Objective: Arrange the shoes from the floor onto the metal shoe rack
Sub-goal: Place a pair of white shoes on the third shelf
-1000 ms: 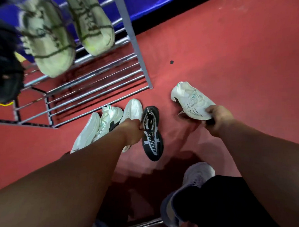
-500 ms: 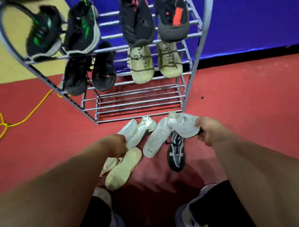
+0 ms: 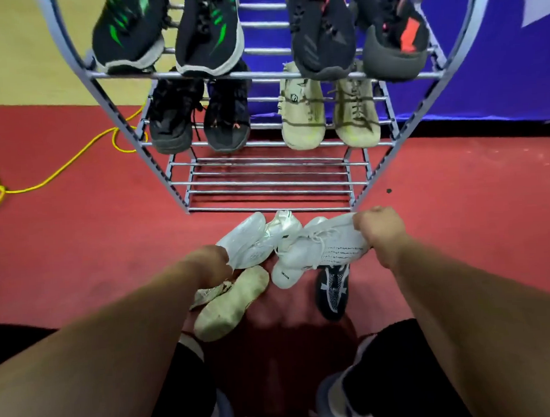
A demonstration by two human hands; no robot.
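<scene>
My right hand (image 3: 378,232) grips a white knit sneaker (image 3: 329,247) by its heel, held just in front of the metal shoe rack (image 3: 267,207). A worn white shoe (image 3: 233,300) hangs sole-up from my left hand (image 3: 211,264). On the red floor below lie a pair of white sneakers (image 3: 253,237), another white shoe (image 3: 284,275) and a black-and-white shoe (image 3: 332,287). The rack's bottom shelf (image 3: 266,180) holds nothing. Its middle shelf carries a black pair (image 3: 200,117) and a beige pair (image 3: 326,111). A black-green pair (image 3: 171,33) and a black-red pair (image 3: 354,31) sit on top.
A yellow cable (image 3: 60,167) loops over the floor left of the rack. A blue wall panel (image 3: 482,73) stands behind it. My own feet in shoes (image 3: 338,398) are at the bottom edge, close to the loose shoes.
Both hands have lifted a white shoe off the floor. The right one carried its sneaker left, over the floor shoes and up to the rack's front. The view rose to show the whole rack.
</scene>
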